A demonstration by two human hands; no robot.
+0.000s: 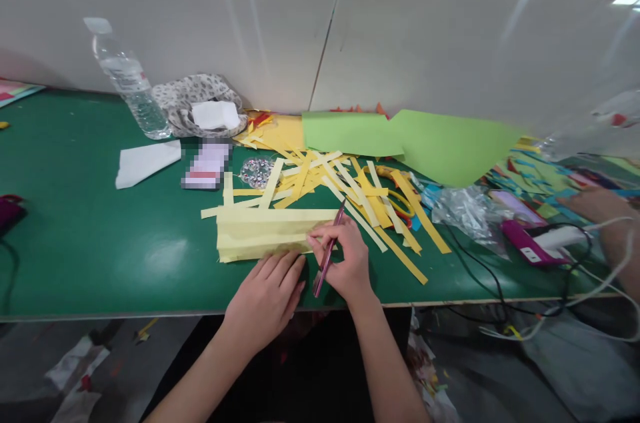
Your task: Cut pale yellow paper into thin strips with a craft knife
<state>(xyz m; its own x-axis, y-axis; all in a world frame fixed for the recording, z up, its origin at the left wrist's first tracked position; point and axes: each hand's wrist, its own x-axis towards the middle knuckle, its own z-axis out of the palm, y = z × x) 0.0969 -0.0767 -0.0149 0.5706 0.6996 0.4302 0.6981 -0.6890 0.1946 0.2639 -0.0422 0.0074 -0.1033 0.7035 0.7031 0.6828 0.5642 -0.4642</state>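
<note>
A pleated sheet of pale yellow paper point(265, 233) lies at the front of the green table, with fold lines along its length. My left hand point(270, 293) rests at its near edge, fingers stretched out side by side and the thumb tucked lower. Over the right end of the sheet, my right hand point(347, 256) is closed around a slim purple pen point(327, 256), its dark tip pointing away from me. The thumb and index finger of that hand come together at the paper; whether they pinch it I cannot tell. Loose yellow paper strips point(300, 180) lie just beyond the sheet.
Behind are a water bottle point(127, 80), a patterned pouch point(200, 93), a phone point(207, 166) and green paper point(440, 143). Yellow-handled scissors point(403, 203) lie among strips. At right are a plastic bag point(473, 213), a purple device with cables point(533, 243) and another person's hand point(593, 203).
</note>
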